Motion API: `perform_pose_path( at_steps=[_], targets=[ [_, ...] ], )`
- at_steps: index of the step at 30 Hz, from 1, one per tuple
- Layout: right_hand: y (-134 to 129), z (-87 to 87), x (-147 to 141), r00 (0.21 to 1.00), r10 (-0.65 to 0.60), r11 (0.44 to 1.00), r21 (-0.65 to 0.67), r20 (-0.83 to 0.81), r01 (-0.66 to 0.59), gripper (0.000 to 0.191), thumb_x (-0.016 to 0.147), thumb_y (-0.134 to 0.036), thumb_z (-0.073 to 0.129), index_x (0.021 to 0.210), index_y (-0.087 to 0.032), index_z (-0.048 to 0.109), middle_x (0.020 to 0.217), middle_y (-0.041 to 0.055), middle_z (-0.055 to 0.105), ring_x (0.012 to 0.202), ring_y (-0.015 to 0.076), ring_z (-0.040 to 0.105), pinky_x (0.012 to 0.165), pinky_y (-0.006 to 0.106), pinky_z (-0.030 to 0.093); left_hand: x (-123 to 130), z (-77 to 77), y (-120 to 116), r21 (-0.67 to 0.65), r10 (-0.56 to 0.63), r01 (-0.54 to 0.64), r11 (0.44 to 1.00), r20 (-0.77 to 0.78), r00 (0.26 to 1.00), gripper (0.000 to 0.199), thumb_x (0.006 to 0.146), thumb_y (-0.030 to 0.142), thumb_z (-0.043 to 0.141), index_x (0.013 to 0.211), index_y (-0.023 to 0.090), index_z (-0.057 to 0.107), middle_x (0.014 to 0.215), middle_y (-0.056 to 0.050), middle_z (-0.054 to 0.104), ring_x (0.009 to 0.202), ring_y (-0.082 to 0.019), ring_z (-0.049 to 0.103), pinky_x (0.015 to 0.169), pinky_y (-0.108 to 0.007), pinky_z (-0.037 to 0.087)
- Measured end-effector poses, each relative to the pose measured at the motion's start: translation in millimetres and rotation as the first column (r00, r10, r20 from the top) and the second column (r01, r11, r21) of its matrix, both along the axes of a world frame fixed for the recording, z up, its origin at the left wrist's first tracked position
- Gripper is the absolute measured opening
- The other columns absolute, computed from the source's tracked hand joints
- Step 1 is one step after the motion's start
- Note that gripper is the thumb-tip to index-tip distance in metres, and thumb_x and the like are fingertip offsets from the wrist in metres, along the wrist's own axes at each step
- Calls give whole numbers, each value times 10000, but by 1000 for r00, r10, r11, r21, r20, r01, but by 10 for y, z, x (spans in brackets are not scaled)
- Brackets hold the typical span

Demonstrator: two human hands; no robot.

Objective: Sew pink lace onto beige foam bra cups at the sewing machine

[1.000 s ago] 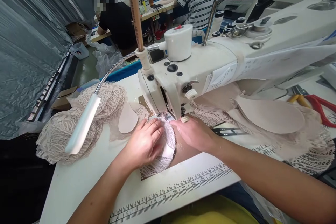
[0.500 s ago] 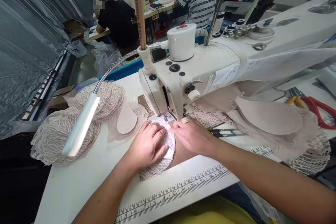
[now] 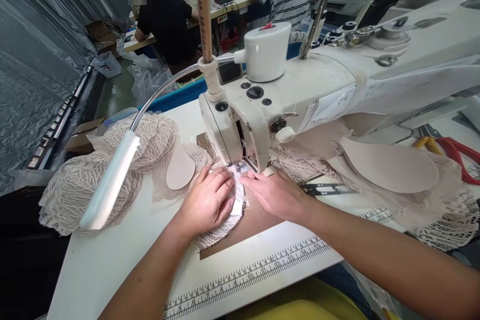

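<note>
Under the needle area of the white sewing machine [image 3: 240, 130] lies a lace piece [image 3: 237, 205] with a pale strip along its edge. My left hand [image 3: 210, 197] rests on this piece, palm down, its fingers bent and lying on the fabric left of the presser foot. Close to the foot on the right, my right hand [image 3: 275, 192] has its fingers drawn together at the lace edge; whether fabric is pinched there is too small to tell. A ring-like band shows on a right finger.
Stacked lace pieces [image 3: 90, 190] and a lamp [image 3: 110, 180] stand left. A beige teardrop pad [image 3: 181, 167] lies beyond my left hand. Right are black snips [image 3: 326, 189], a large pad [image 3: 393, 167] and red-handled scissors [image 3: 459, 160]. Two people sit or stand behind.
The lace piece has turned and shifted slightly left and up under my left hand, which moved with it. The right hand stays near the foot. The view has shifted a little.
</note>
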State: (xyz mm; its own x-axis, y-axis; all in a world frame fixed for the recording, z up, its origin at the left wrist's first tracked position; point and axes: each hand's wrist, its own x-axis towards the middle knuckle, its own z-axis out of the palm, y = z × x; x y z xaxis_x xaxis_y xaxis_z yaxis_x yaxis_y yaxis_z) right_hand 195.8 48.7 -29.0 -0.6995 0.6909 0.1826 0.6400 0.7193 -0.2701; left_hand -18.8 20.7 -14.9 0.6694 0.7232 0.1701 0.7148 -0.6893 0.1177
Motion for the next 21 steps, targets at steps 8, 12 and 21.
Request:
perform_pose_path(
  at_steps=[8,12,21],
  targets=[
    [3,14,1,1000,5,1000,1,27,-5,305,896,-105,391,1049,-184,643,820,48,565,695,153,417,602,279,276,-15,-63,-8,-6,-73,73,997,15,997,399,884,193,438,1272,138,515,1288,-134,567,1106,-268,527,1059,-543,287],
    [-2,0,-7,1000,6,1000,14,30,-7,300,888,-98,399,1035,-180,647,805,51,579,721,163,438,619,280,293,-11,-74,-6,-3,-69,69,998,4,998,411,883,198,440,1281,122,512,1304,-133,558,1109,-278,518,1054,-538,302],
    [13,-27,-66,994,-52,997,54,96,47,316,858,-97,418,1067,-182,639,814,68,603,742,189,473,612,297,300,15,-91,41,-33,-31,32,999,25,999,413,872,185,445,1274,126,516,1272,-148,573,1126,-293,503,1033,-554,329]
  ],
)
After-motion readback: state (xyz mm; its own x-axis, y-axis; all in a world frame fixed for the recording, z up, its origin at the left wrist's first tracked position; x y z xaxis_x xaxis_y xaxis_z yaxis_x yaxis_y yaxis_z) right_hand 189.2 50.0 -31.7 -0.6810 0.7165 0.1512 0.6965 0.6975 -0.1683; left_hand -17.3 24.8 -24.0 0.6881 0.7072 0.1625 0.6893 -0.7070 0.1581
